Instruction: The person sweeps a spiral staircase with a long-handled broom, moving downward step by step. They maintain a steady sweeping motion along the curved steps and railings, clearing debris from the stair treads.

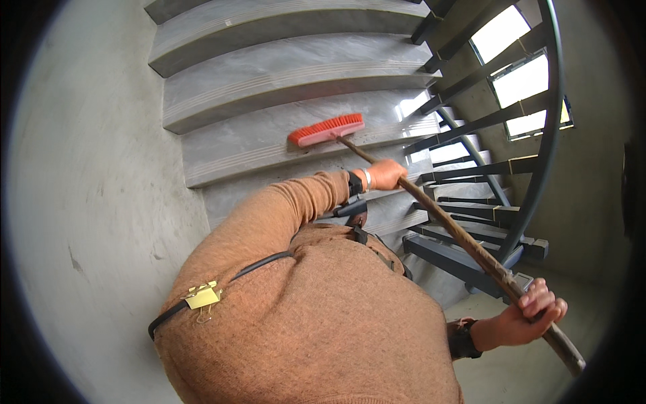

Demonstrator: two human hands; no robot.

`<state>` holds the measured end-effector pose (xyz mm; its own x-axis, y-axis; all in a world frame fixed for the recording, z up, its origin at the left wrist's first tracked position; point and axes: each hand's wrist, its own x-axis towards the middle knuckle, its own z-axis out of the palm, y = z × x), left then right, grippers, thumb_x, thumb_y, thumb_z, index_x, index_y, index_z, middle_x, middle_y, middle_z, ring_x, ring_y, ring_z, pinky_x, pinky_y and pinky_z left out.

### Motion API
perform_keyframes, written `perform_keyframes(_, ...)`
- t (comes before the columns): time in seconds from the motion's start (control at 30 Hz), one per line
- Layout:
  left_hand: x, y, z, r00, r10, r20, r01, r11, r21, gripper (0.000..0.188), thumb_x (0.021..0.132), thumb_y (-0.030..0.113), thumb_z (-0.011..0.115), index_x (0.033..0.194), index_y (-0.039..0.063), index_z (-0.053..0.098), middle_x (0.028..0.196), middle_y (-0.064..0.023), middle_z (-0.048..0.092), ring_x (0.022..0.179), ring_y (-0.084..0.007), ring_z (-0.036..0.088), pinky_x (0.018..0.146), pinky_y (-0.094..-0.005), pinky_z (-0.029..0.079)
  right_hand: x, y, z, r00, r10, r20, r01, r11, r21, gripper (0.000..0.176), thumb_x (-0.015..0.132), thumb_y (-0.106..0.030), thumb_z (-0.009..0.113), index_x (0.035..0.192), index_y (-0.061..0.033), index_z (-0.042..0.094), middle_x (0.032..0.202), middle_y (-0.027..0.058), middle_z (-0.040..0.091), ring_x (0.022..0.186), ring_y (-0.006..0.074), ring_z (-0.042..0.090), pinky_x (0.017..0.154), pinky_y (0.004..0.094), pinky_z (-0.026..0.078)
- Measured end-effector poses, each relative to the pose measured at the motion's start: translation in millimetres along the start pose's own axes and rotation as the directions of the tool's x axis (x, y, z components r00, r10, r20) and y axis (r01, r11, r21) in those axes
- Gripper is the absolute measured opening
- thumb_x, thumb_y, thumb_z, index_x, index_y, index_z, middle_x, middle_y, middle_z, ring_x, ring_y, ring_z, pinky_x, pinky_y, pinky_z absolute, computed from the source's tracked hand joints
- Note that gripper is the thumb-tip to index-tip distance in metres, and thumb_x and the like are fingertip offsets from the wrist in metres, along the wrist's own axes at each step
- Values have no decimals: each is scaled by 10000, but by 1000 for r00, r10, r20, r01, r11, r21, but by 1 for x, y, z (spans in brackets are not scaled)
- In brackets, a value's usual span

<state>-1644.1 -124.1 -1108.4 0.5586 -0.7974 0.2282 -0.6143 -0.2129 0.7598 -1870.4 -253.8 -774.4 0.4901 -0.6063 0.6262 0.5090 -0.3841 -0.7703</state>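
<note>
A broom with a pink head and red bristles lies against a grey marble-look stair tread, close to its grooved front edge. Its long wooden handle slants down to the right across the view. My left hand is wrapped around the handle a short way from the head. Farther up, near the handle's free end, my right hand grips the wood with its fingers curled over it. Some dark specks of dirt lie on the tread beside the broom head.
A dark metal railing with flat bars runs along the right side, with another flight visible through it. Bright windows are beyond. A bare grey wall borders the left. A cable with a yellow binder clip crosses my brown sweater.
</note>
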Motion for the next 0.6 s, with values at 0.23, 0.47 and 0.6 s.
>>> perform_keyframes(0.23,-13,71,3,983,77,166,-59,992,-113,154,697,237,652,708,101,579,670,-134,596,660,-362,574,562,-441,436,-1,-50,-36,952,-173,-253,184,983,20,195,871,-187,465,734,-103,356,465,-25,297,451,86,318,828,338,301)
perform_keyframes(0.47,-64,63,-56,998,-42,46,43,999,-28,136,669,195,645,661,104,545,630,-123,565,642,-353,565,543,-441,419,10,-40,-29,995,-77,63,33,856,516,220,798,-147,526,693,-131,333,440,-43,327,409,83,316,813,328,295)
perform_keyframes(0.6,-123,10,-84,977,-171,-128,179,982,58,160,631,123,676,654,72,526,648,-141,561,679,-360,565,570,-440,421,-11,11,10,911,-71,405,-101,916,387,266,904,-243,470,725,-138,304,450,-48,385,414,62,377,682,310,313)
